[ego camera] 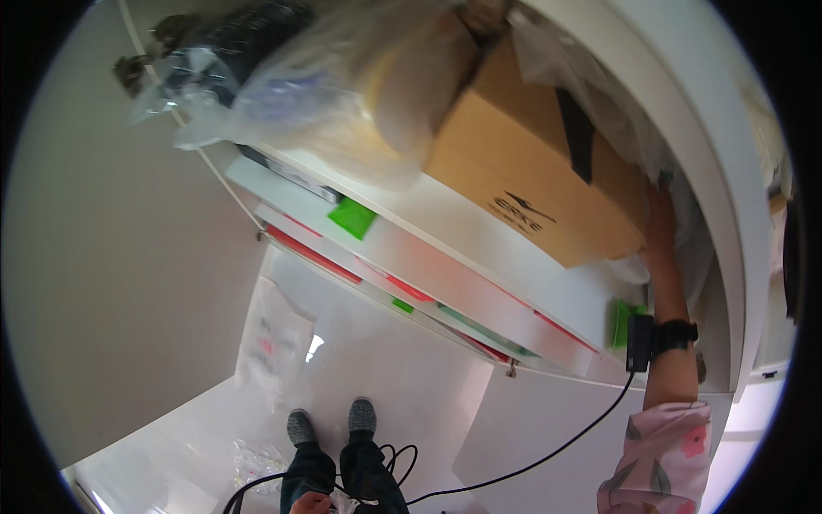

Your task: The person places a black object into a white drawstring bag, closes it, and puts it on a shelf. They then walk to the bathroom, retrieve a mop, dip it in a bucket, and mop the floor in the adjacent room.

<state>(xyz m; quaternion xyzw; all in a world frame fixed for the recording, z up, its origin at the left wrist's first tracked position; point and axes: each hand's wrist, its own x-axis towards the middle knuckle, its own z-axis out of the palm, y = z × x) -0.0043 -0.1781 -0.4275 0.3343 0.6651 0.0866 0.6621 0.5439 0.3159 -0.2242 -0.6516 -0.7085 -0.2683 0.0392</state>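
Note:
My right hand (660, 215) reaches into a white cabinet, along the right side of a brown cardboard box (507, 173). Plastic film (690, 212) lies beside this hand; its fingertips are blurred and partly hidden, so a grip cannot be made out. The box bears a printed logo and a black strip. At the bottom edge of the view, my left hand (311, 503) is partly cut off, its fingers closed on crumpled clear plastic (344, 502). A black device (639, 342) is strapped to my right wrist, with a cable running from it.
Left of the box, a stuffed clear plastic bag (321, 122) bulges over the shelf edge. Green packets (352, 217) lie on lower shelves. An open cabinet door (128, 257) stands left. Plastic sheeting (273, 340) and a looped black cable (514, 474) are around my feet.

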